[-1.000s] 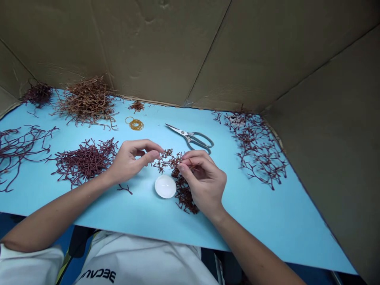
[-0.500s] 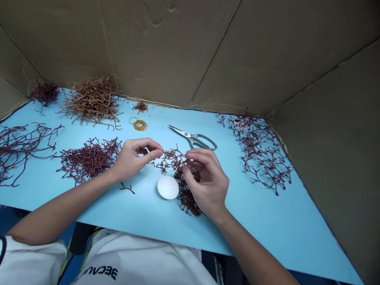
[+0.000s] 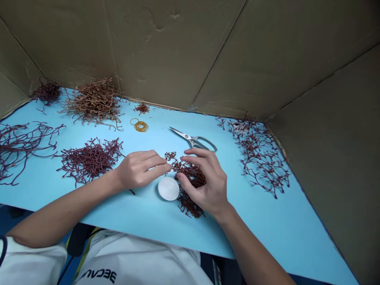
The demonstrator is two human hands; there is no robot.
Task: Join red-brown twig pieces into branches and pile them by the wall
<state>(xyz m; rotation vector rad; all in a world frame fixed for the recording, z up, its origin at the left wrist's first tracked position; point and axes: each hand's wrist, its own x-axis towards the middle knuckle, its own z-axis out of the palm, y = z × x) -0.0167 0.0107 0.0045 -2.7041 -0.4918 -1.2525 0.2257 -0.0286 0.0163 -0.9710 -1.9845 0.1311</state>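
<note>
My left hand (image 3: 145, 169) is turned palm down just left of the pile of short reddish-brown twig pieces (image 3: 192, 176). Its fingers are pressed together and point right; the thumb and anything between the fingertips are hidden. Over the right side of that same pile hovers my right hand (image 3: 206, 178), thumb and fingers apart, with nothing visible held. Below the fingertips, touching the pile's left edge, stands a small white bowl (image 3: 168, 189). A few loose bits of twig (image 3: 170, 155) lie beyond the hands.
Scissors (image 3: 190, 137) lie behind my right hand. Yellow rubber bands (image 3: 141, 126) are farther left. Twig heaps (image 3: 92, 160) line the left, with a brown one (image 3: 95, 101) at the back. Branched pieces (image 3: 261, 154) spread at right. Cardboard walls (image 3: 178, 51) enclose the blue table (image 3: 267, 233).
My left hand has moved slightly right and down, turning its back upward. My right hand's fingers have spread from a pinch. The few loose twigs between the hands now look fewer.
</note>
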